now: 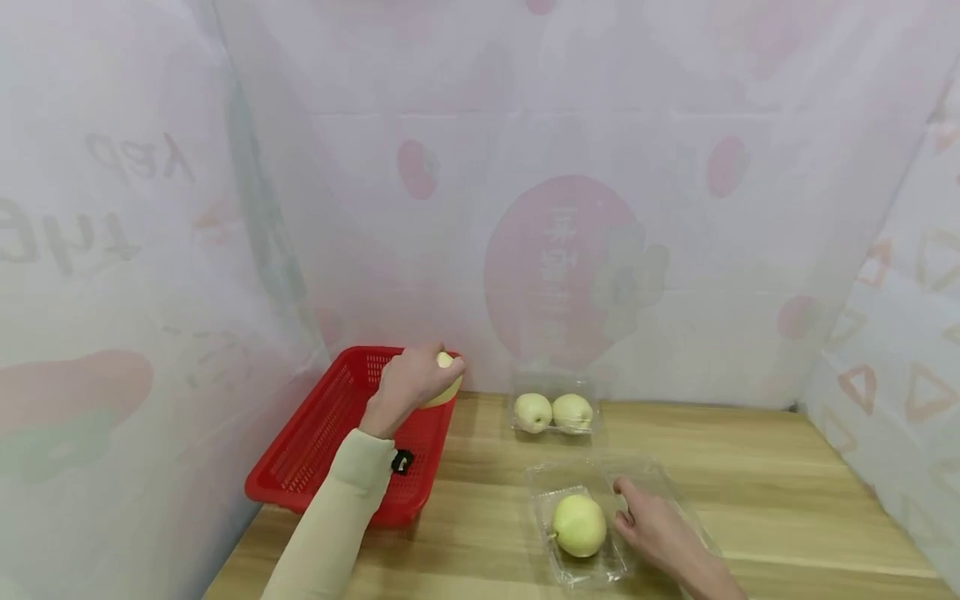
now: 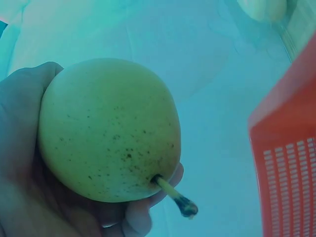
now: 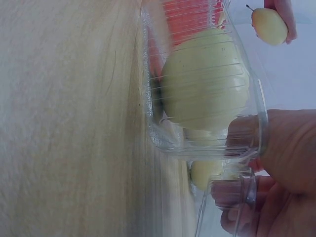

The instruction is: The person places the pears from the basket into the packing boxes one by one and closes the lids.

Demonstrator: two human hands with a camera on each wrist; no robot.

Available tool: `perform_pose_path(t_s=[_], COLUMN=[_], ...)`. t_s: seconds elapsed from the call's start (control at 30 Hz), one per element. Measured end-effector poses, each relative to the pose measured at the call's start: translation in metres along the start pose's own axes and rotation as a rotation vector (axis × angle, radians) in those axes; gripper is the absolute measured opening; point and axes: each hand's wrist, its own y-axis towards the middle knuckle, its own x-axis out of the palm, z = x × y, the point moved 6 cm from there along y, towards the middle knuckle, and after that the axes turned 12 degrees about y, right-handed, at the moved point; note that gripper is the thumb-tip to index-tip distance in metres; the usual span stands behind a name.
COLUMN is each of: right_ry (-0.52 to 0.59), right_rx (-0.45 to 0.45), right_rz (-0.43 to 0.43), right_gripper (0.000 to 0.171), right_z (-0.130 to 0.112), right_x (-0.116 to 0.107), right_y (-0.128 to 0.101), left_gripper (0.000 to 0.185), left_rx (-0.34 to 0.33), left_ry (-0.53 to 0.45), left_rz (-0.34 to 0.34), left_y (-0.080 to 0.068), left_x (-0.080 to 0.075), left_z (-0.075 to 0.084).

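My left hand [image 1: 411, 385] grips a pale yellow-green pear [image 2: 111, 131] above the far right corner of a red plastic basket [image 1: 427, 475]. Fingers and thumb curl round the fruit, whose stem points outward in the left wrist view. Toward the front of the table lies an opened clear plastic box [image 1: 551, 562], with one pear [image 1: 579, 525] sitting in its left half. My right hand [image 1: 660, 533] is over the box's right half, thumb and forefinger apart. In the right wrist view, its thumb and fingers show through the clear plastic edges.
Against the back curtain stands another clear box [image 1: 555, 427] holding two pears [image 1: 533, 412]. A small black object [image 1: 402, 461] shows beside the left cuff, over the basket. Printed curtains [image 1: 450, 250] enclose the wooden table [image 1: 787, 500] at the back and both sides.
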Motion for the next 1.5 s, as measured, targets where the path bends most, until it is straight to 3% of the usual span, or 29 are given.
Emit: perform_pose_path(t_s=[0.33,0.8,1.07,1.23,1.5], right_ry=[0.001,-0.028,-0.024,-0.031,-0.024], right_rx=[0.001,0.029,0.051,0.050,0.054], right_rz=[-0.019,-0.017,-0.022,-0.023,-0.022], right_gripper=[0.031,0.031,0.031,0.031,0.030], right_z=[-0.003,-0.004,-0.003,-0.004,-0.003], right_x=[0.001,-0.002,-0.004,-0.004,-0.004], right_y=[-0.002,-0.001,0.000,0.001,0.000], left_gripper=[0.025,0.043,0.053,0.050,0.048], left_rx=[0.005,0.084,0.115,0.126,0.202], left_ry=[-0.043,-0.004,-0.080,-0.126,-0.144], left_rz=[-0.054,-0.070,-0.084,-0.097,-0.032], left_y=[-0.010,-0.015,-0.019,-0.022,-0.024], left_x=[0.009,0.017,0.028,0.036,0.044], left_z=[0.018,0.056,0.071,0.081,0.098])
